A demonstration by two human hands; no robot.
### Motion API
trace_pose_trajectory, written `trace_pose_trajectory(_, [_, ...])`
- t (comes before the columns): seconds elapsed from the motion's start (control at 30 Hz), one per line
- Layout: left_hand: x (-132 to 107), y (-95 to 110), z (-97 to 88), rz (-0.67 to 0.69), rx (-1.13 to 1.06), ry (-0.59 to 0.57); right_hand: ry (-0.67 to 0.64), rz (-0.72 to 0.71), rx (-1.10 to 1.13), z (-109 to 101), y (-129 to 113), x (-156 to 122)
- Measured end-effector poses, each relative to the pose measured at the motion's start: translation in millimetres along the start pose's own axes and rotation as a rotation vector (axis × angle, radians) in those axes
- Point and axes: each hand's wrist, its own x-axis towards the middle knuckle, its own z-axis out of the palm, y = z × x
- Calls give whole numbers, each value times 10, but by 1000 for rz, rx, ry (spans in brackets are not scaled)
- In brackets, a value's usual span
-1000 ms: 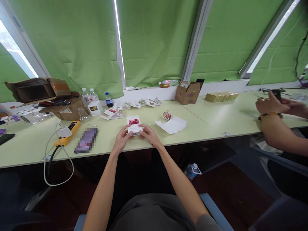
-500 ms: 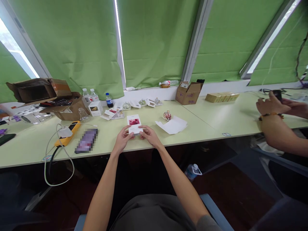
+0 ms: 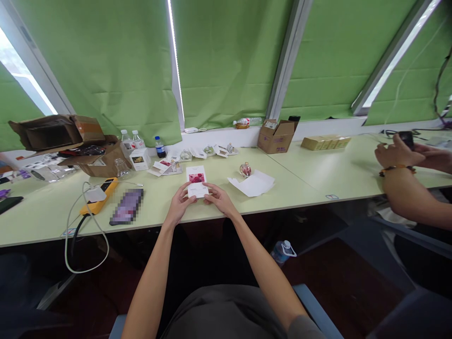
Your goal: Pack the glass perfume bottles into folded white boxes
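At lower centre, over the pale green table (image 3: 300,188), my left hand (image 3: 181,203) and right hand (image 3: 219,198) press inward, pinching the lower sides of a white carton (image 3: 197,181), keeping it steady and face-up toward me.

A small white carton (image 3: 197,181), its face printed with a pink-red floral picture; its long side points away, near the front edge of the desk (image 3: 289,182); the left hand (image 3: 181,205) and right hand (image 3: 221,198) grip its lower end.

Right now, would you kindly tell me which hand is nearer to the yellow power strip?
The left. The left hand is on the white box, to the strip's right; the right hand is farther right, beyond the left hand.
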Motion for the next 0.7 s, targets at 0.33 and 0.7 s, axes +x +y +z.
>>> trace_pose_trajectory(0.33, [4,-23,-20,-15,4,-9,-3,6,6,6,-10,-4])
trace_pose_trajectory(0.7, [-2,-18,-14,-3,8,-28,-6,1,-7,2,-8,-3])
